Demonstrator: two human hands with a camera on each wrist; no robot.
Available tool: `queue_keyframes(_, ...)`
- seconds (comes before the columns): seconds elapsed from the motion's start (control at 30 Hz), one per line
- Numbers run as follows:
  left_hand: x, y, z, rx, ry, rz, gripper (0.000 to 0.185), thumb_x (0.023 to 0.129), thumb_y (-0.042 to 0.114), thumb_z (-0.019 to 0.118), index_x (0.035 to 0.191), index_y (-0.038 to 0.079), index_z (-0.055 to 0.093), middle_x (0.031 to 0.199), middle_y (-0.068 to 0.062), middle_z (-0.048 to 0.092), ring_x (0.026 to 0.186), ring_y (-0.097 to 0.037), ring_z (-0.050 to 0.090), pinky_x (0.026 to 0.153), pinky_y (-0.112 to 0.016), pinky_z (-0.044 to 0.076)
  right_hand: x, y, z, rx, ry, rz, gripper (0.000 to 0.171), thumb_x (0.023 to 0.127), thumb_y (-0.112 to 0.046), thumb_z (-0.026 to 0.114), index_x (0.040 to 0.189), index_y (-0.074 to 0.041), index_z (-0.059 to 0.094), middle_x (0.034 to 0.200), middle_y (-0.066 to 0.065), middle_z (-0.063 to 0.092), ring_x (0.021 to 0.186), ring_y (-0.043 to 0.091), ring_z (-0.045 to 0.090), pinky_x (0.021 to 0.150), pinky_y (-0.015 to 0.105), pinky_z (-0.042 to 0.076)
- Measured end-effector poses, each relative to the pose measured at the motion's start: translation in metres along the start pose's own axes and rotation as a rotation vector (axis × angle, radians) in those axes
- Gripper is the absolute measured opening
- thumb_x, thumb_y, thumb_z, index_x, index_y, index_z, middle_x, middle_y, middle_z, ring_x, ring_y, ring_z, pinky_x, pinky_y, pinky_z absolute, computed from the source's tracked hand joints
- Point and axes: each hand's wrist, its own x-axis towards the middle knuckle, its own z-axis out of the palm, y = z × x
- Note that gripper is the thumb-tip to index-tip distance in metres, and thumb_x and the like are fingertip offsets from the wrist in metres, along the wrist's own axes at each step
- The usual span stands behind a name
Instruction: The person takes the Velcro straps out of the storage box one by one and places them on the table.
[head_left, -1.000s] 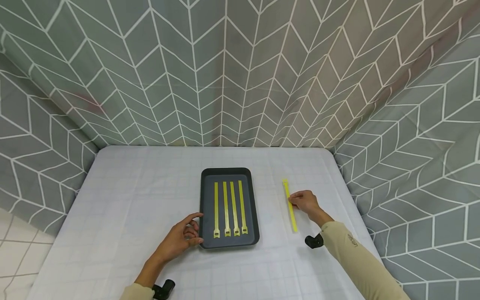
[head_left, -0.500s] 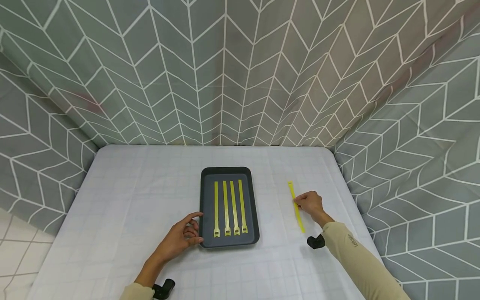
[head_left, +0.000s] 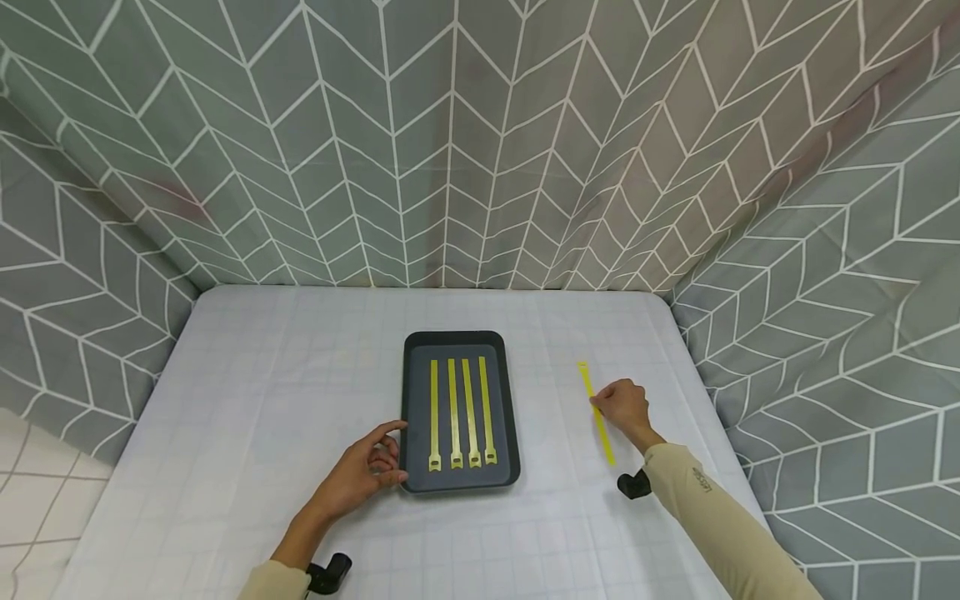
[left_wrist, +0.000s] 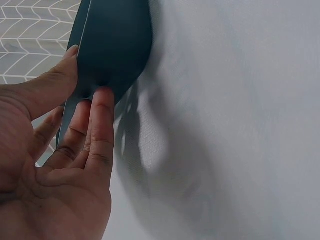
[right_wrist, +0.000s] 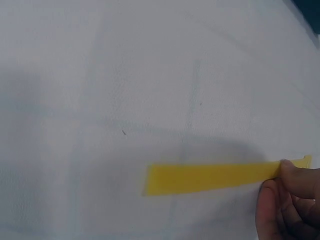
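A dark tray (head_left: 412, 417) lies mid-table with several yellow straps (head_left: 460, 412) side by side in it. My left hand (head_left: 390, 454) rests against the tray's near left corner. In the left wrist view the thumb (left_wrist: 60, 75) lies on the tray's rim (left_wrist: 115, 35) and the fairly straight fingers (left_wrist: 102, 115) touch its outer wall. To the right of the tray, my right hand (head_left: 597, 406) pinches one loose yellow strap (head_left: 587, 379) near its middle. The strap lies along the cloth. In the right wrist view the fingertips (right_wrist: 287, 192) pinch the strap (right_wrist: 210, 177).
A white gridded cloth (head_left: 262, 392) covers the table. Grey patterned curtains (head_left: 480, 150) close it in at the back and on both sides. The table's right edge (head_left: 705, 392) runs close to my right hand. A tiled floor (head_left: 30, 492) shows at the left.
My right hand has slid the loose strap a little to the right and turned it slightly on the cloth. My left hand has stayed at the tray's corner.
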Motion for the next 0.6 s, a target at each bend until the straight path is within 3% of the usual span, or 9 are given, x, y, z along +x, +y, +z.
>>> queue_keyframes(0.17,0.000,0.000,0.000,-0.003,0.003,0.007,0.078,0.081,0.002,0.081,0.149,0.007,0.043,0.106,-0.017,0.056,0.081,-0.013,0.060,0.071,-0.026,0.053,-0.001,0.000,-0.001,0.003,-0.007,-0.014,0.020,0.089,-0.018,0.075,0.084,0.001,0.075,0.070,0.007,0.069,0.063,0.017,0.059,0.059,0.030,0.046)
queue_keyframes(0.6,-0.001,0.000,-0.001,-0.007,-0.012,0.016,0.077,0.082,0.001,0.080,0.149,0.006,0.042,0.107,-0.019,0.055,0.081,-0.013,0.060,0.071,-0.026,0.053,-0.002,-0.020,-0.010,0.011,0.027,-0.143,0.022,0.089,-0.019,0.076,0.091,0.002,0.073,0.088,0.016,0.073,0.073,0.023,0.066,0.062,0.032,0.051)
